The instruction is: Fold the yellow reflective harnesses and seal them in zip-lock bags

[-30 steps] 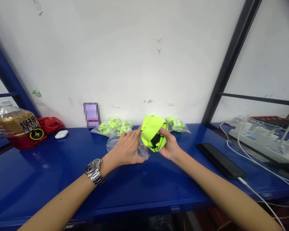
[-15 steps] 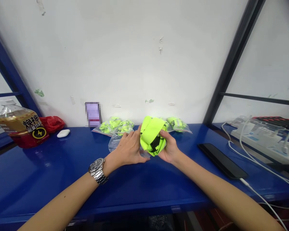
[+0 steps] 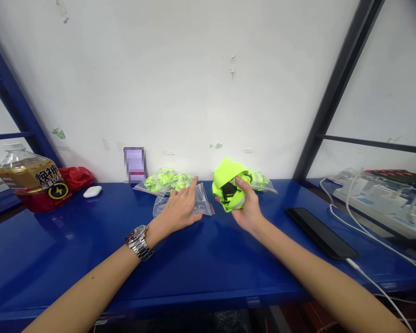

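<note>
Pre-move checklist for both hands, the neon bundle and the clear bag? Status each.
1. Right hand closed on the folded neon-yellow fabric bundle: ok.
2. Left hand flat on the clear plastic zip bag, which lies on the blue metal tabletop: ok.
3. Bag mouth open: cannot tell.
4. Bundle and bag apart, not snagged: ok.
5. Black phone with its cable clear of the right forearm: ok.

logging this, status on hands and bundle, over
Right hand gripping folded neon-yellow fabric bundle. Left hand open on clear plastic zip bag. Black phone off to right.
</note>
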`<state>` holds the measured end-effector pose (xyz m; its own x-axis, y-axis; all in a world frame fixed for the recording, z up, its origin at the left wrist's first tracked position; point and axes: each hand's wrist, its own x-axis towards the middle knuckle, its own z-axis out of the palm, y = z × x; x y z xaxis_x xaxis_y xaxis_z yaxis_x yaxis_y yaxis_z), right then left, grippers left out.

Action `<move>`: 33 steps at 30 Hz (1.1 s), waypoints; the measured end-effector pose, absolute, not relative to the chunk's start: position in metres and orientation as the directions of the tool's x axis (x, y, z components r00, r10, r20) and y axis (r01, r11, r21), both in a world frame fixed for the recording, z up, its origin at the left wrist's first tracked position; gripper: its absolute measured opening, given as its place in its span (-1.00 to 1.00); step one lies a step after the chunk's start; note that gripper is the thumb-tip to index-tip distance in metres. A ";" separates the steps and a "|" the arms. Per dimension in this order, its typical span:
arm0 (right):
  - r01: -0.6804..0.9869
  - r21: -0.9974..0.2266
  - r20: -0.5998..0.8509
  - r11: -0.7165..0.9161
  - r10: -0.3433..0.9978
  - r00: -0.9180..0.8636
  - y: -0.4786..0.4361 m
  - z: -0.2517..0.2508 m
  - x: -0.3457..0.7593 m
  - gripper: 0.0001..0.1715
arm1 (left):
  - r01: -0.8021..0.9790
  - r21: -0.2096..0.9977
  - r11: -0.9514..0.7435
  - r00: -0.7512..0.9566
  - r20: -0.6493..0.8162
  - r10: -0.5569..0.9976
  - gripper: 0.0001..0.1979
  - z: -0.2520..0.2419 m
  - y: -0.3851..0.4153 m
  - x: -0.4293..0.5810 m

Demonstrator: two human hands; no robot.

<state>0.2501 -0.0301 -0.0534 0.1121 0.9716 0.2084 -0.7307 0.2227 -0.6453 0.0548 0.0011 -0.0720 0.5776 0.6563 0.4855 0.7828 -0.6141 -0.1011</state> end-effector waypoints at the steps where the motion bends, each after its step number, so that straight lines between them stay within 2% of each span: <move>1: -0.738 -0.644 0.200 0.202 0.975 0.093 -0.029 -0.054 0.254 -0.68 | 0.786 -0.098 -0.611 0.575 0.480 0.663 0.03 -0.072 0.002 0.053; 7: -0.752 -0.658 0.205 0.041 0.971 -0.127 -0.032 -0.056 0.250 -0.58 | 0.742 -0.094 -0.664 0.609 0.508 0.609 0.05 -0.071 -0.001 0.055; 11: -0.748 -0.654 0.226 0.112 0.973 -0.052 -0.034 -0.055 0.241 -0.61 | 0.664 -0.105 -0.740 0.685 0.482 0.546 0.06 -0.070 -0.005 0.058; 16: -0.678 -0.703 0.224 0.216 0.972 0.077 -0.027 -0.052 0.256 -0.64 | 0.652 -0.076 -0.754 0.706 0.425 0.567 0.00 -0.067 -0.006 0.054; 20: -0.636 -0.747 0.225 0.195 0.974 0.034 -0.022 -0.054 0.265 -0.61 | 0.680 -0.061 -0.730 0.673 0.447 0.589 0.01 -0.064 -0.005 0.051; 26: -0.414 -0.865 0.286 0.285 0.956 0.063 -0.015 -0.058 0.273 -0.64 | 0.719 -0.076 -0.691 0.630 0.493 0.600 -0.02 -0.056 0.002 0.041; 30: -0.292 -0.924 0.273 0.248 0.961 -0.050 -0.016 -0.058 0.279 -0.55 | 0.718 -0.086 -0.691 0.621 0.527 0.580 -0.10 -0.056 0.008 0.036; 33: -0.166 -0.942 0.310 0.291 0.945 -0.104 -0.017 -0.058 0.278 -0.50 | 0.704 -0.122 -0.700 0.638 0.541 0.547 -0.09 -0.058 0.009 0.036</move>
